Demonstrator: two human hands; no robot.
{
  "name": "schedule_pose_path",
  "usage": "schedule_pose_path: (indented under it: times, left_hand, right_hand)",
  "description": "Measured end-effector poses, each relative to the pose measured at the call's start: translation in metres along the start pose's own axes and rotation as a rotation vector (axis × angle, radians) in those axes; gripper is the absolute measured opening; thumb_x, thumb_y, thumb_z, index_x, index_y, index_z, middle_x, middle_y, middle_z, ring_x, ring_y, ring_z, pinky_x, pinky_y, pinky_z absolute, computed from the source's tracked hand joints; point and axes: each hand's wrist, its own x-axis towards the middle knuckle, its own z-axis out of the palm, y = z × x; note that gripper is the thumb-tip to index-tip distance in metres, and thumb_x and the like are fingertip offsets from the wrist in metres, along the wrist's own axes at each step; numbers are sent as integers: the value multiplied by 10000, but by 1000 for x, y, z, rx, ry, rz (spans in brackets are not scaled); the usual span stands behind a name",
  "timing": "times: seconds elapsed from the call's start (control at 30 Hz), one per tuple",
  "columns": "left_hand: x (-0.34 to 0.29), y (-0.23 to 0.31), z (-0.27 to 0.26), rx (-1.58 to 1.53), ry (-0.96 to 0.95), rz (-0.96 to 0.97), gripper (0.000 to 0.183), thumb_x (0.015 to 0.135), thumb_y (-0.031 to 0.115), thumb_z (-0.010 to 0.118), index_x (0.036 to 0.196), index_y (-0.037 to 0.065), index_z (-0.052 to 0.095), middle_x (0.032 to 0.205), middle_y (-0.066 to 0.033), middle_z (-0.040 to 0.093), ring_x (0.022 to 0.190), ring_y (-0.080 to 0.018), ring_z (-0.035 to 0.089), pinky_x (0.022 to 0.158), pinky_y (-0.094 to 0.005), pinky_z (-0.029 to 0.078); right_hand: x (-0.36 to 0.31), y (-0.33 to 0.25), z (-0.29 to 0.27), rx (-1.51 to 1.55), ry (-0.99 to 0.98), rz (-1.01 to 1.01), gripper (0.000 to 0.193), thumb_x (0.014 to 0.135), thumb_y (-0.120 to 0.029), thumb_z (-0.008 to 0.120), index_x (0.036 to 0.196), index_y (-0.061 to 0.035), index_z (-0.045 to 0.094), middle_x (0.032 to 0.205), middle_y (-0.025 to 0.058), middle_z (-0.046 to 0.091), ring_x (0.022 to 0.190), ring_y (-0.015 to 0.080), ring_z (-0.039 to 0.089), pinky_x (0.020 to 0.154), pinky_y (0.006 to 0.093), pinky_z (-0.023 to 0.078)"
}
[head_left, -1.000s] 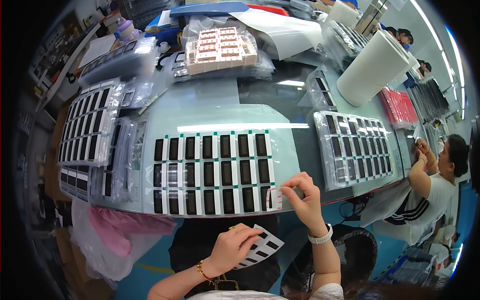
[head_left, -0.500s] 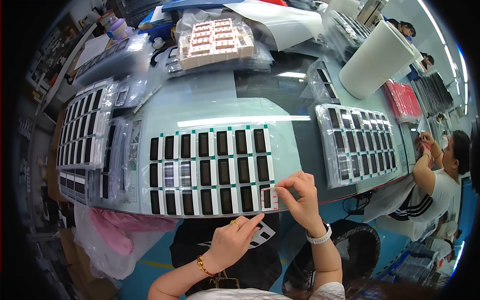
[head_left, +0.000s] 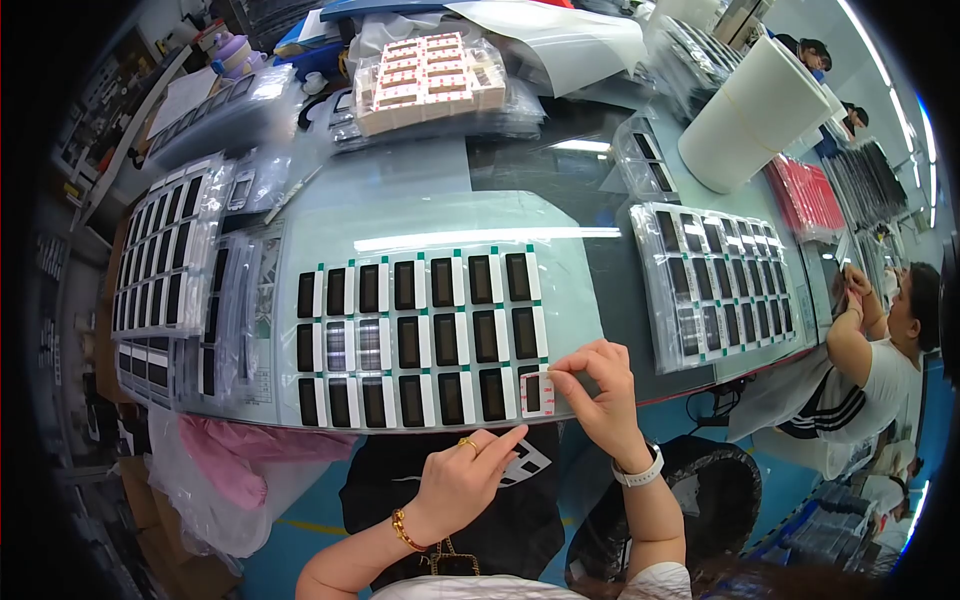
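Note:
A sheet of dark rectangular display panels (head_left: 411, 341) with white strips and green tabs lies in rows on the table before me. At its near right corner, my right hand (head_left: 597, 392) pinches the edge of a small white adhesive frame with red marks (head_left: 537, 394), which lies over the corner panel. My left hand (head_left: 460, 480) is below the table's front edge, its index finger pointing toward that frame and the other fingers curled. A white piece with dark openings (head_left: 527, 462) shows behind these fingers; what they grip is hidden.
More panel stacks in clear plastic stand left (head_left: 165, 250) and right (head_left: 715, 285). At the back are a stack of pink-marked white pieces (head_left: 430, 80) and a white roll (head_left: 750, 120). A co-worker (head_left: 880, 340) sits at right. Pink cloth (head_left: 225, 465) hangs at the front left.
My hands keep almost the same place; the right still pinches the adhesive frame over the corner panel. The white piece behind my left fingers shows slightly differently. The view has shifted a little.

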Motion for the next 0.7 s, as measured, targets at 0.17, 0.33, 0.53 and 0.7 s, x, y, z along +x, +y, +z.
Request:
schedule_pose_path:
  times: [0.17, 0.33, 0.53, 0.7]
  left_hand:
    - [2, 2, 3, 20, 19, 38, 410, 873, 50, 733, 1276, 119, 709, 775, -45, 597, 593, -214, 619, 531, -324, 509]
    - [3, 3, 8, 61, -6, 60, 448, 872, 45, 719, 1311, 128, 690, 760, -37, 550, 581, -197, 609, 507, -310, 498]
    - [7, 5, 14, 118, -13, 73, 477, 871, 43, 729, 1336, 133, 678, 752, -34, 555, 576, -196, 604, 502, -323, 489]
    - [9, 2, 17, 176, -22, 104, 644, 796, -47, 651, 1411, 143, 626, 760, -32, 522, 576, -170, 606, 500, -298, 494]
  right_hand:
    - [0, -1, 0, -4, 10, 1, 47, 850, -105, 762, 884, -87, 734, 866, 9, 676, 894, 194, 569, 872, 345, 388]
    - [-1, 0, 0, 0, 6, -15, 48, 851, -105, 763, 886, -89, 734, 869, 8, 674, 894, 197, 572, 871, 345, 392]
    - [-1, 2, 1, 3, 11, -27, 44, 849, -103, 764, 876, -87, 732, 864, 13, 681, 894, 199, 582, 871, 349, 398]
    - [0, 1, 0, -6, 18, -27, 49, 842, -95, 768, 871, -84, 729, 863, 15, 685, 896, 201, 586, 868, 350, 402]
